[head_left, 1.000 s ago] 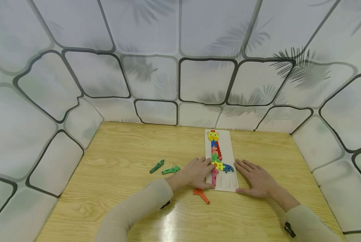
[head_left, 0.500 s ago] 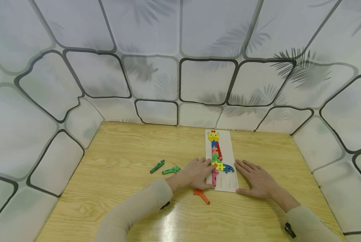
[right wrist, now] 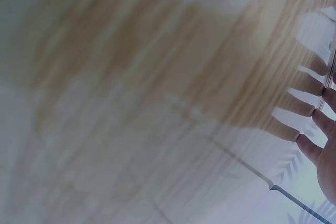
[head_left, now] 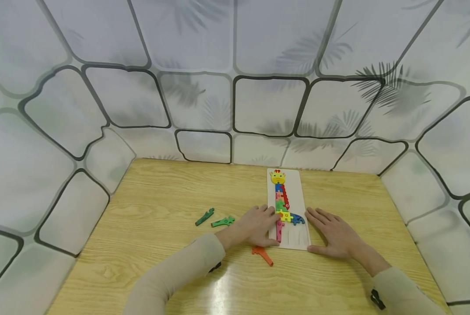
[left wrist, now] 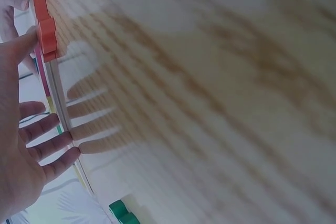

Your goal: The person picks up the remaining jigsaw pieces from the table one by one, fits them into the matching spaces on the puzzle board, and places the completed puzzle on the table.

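A white puzzle board [head_left: 292,188] lies on the table with a colourful giraffe puzzle partly laid in it: a yellow head [head_left: 277,176], a neck of several coloured pieces, a yellow body piece [head_left: 285,216], a blue piece [head_left: 297,219] and a pink leg piece [head_left: 279,232]. My left hand [head_left: 257,225] rests along the board's left edge, fingers extended. On the opposite side, my right hand [head_left: 335,234] lies flat with spread fingers touching the right edge. An orange puzzle piece [head_left: 263,255] sits just below the left hand; the left wrist view shows it beside the thumb.
Left of the board lie a dark green puzzle piece [head_left: 205,216] and a bright green puzzle piece [head_left: 222,221]. Patterned walls [head_left: 203,146] enclose the wooden table [head_left: 160,188] at the back and both sides. Pale leg slots [head_left: 294,237] show in the board's lower part.
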`<state>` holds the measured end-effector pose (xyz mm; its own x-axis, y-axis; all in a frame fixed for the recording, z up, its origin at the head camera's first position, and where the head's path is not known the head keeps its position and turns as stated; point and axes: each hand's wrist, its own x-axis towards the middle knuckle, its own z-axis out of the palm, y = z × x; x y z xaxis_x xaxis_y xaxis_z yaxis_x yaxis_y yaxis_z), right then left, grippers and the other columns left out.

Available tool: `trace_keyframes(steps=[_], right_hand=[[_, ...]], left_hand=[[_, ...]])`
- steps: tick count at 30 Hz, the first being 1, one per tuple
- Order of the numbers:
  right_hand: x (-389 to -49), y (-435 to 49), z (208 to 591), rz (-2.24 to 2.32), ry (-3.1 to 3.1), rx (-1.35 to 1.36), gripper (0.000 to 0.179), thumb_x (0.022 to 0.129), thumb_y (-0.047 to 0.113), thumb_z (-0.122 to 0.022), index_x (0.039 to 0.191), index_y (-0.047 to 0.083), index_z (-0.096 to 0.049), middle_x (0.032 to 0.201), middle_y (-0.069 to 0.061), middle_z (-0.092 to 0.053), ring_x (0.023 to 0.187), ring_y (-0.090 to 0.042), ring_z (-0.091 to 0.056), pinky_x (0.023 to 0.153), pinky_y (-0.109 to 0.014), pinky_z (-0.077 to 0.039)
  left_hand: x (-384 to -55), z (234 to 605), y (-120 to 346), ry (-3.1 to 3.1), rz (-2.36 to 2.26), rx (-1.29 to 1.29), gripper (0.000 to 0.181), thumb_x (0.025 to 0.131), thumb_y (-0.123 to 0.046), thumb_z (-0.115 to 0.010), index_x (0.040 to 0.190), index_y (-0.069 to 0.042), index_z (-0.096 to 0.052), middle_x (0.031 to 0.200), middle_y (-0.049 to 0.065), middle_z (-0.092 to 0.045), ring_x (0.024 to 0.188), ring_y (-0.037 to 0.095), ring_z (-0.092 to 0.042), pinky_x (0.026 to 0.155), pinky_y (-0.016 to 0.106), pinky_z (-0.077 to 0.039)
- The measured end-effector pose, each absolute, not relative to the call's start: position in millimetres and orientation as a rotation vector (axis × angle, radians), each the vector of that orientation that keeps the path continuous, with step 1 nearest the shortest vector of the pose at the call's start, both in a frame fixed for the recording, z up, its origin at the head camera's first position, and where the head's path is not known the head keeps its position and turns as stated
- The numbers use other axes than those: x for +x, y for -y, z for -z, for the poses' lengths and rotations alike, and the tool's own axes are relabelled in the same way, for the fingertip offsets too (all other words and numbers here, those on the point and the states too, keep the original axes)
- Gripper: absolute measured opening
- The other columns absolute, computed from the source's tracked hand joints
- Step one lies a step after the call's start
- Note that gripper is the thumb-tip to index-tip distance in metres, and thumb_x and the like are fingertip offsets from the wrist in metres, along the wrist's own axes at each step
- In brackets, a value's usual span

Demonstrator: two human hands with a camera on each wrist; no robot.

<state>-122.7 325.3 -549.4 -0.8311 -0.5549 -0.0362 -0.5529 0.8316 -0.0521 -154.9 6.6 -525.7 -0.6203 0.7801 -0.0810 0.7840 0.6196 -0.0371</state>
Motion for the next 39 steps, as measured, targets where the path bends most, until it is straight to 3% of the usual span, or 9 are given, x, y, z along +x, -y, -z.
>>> trace_keyframes(steps=[16,26,39], right_hand=[[-122,-325,548,0.056,-2.952,-0.905,0.104,0.089,0.080,-0.060,0.165,0.013,-0.036,0.172,-0.011,-0.036,0.155,-0.042,-0.039,0.116,-0.066,-0.043],[-123,-326,549,0.043,-2.963,-0.915,0.104,0.088,0.081,-0.060,0.164,0.013,-0.037,0.172,-0.011,-0.037,0.155,-0.042,-0.040,0.116,-0.065,-0.044],[-122,-326,547,0.062,-2.959,-0.895,0.105,0.088,0.081,-0.060,0.165,0.013,-0.037,0.172,-0.010,-0.037,0.155,-0.042,-0.039,0.117,-0.065,-0.042]], left_hand=[[-159,521,1,-2.705,0.006,1.346,0.078,0.095,-0.076,-0.056,0.150,-0.021,-0.055,0.144,0.002,-0.060,0.130,0.019,-0.058,0.109,0.035,-0.051],[-157,520,11,-2.671,-0.032,1.324,0.076,0.097,-0.072,-0.055,0.154,-0.022,-0.050,0.153,0.003,-0.056,0.139,0.022,-0.055,0.118,0.041,-0.047],[-155,515,28,-2.711,0.023,1.353,0.077,0.097,-0.074,-0.052,0.153,-0.020,-0.053,0.149,0.003,-0.059,0.136,0.023,-0.057,0.114,0.042,-0.051]])
